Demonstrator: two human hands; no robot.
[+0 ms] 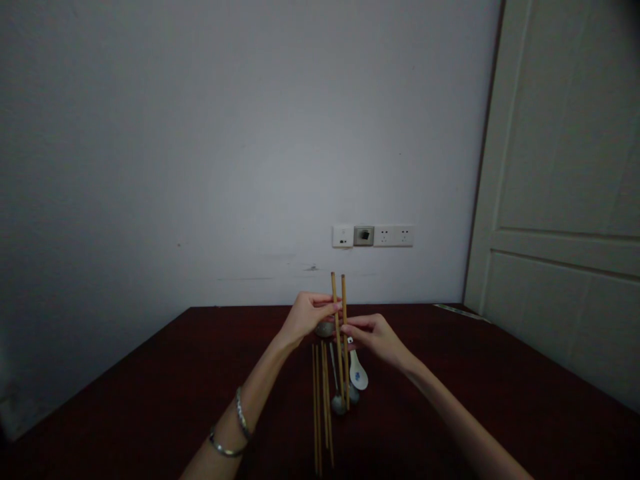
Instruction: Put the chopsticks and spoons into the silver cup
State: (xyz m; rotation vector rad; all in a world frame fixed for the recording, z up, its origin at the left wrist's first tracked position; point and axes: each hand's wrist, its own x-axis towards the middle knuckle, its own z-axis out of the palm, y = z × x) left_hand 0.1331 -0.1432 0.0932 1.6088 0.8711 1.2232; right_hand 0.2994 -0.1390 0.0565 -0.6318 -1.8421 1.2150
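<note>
Two wooden chopsticks are raised nearly upright, side by side, above the table. The left chopstick point(334, 288) is pinched by my left hand point(305, 317) between thumb and fingers. My right hand point(373, 337), a little lower, grips the right chopstick point(345, 373). Below and to the left lie several more chopsticks point(317, 413), pointing lengthwise. Partly behind the raised sticks is a metal spoon point(339, 404), with another metal spoon bowl point(354, 393) beside it. A white soup spoon with a blue mark point(358, 375) rests under my right hand. Another metal bowl-shaped piece point(325, 329) is partly hidden by my left hand.
The dark red table point(240, 440) reaches back to a pale wall point(225, 167). Sockets and switches point(393, 236) are set low in the wall. A light panelled door point(560, 200) stands at the right. A thin pale strip point(460, 312) lies at the table's far right edge.
</note>
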